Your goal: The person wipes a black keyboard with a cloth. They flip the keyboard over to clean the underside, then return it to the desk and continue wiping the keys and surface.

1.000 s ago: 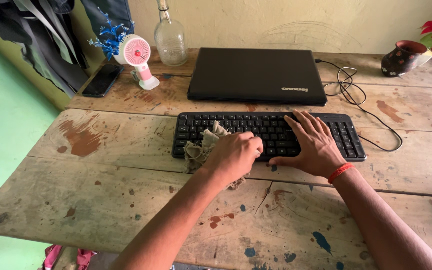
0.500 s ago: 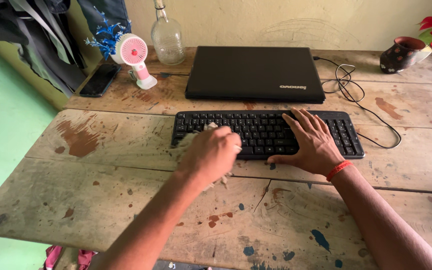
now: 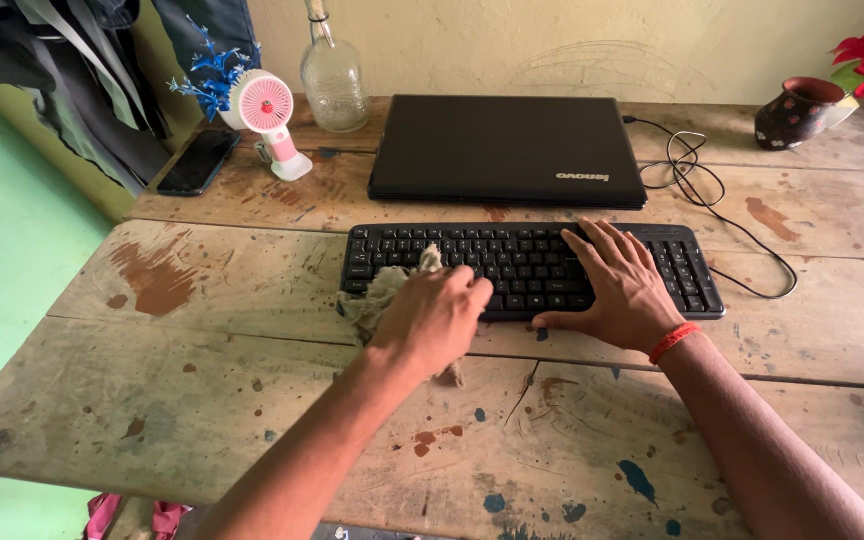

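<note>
A black keyboard (image 3: pixel 512 262) lies across the middle of a worn wooden table (image 3: pixel 202 400). My left hand (image 3: pixel 434 318) is closed on a crumpled grey-beige cloth (image 3: pixel 380 293), pressing it against the keyboard's left end and front edge. My right hand (image 3: pixel 624 283) lies flat with spread fingers on the keyboard's right half, holding it still. A red band circles my right wrist.
Behind the keyboard sits a shut black laptop (image 3: pixel 507 150). A black cable (image 3: pixel 722 205) loops at the right. At the back stand a glass bottle (image 3: pixel 334 75), a small pink fan (image 3: pixel 266 115), a phone (image 3: pixel 197 160) and a dark pot with red flowers (image 3: pixel 800 110).
My left hand slid the cloth leftward along the keyboard, then back slightly right. My right hand stayed flat on the keys.
</note>
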